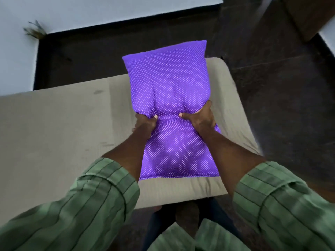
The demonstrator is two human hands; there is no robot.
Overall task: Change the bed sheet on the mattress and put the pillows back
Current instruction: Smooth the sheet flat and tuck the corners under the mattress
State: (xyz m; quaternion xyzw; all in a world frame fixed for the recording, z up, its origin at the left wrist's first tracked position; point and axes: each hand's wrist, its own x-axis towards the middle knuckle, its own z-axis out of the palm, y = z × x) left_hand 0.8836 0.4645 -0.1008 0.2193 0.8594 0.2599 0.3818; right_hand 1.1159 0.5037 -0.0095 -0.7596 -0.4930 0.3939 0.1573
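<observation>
At bottom frame, green sleeves (94, 201) reach forward. Mid-frame, the left hand (146, 126) and right hand (201, 117) each clench the purple pillow (170, 91) at its waist, above the bare mattress (54, 127) end. Likely clearing pillows for the sheet change; next it needs carrying aside, over the dark floor (282, 98) beyond.

Dark floor (272, 87), white wall (72, 11), perhaps a broom (35, 30).
</observation>
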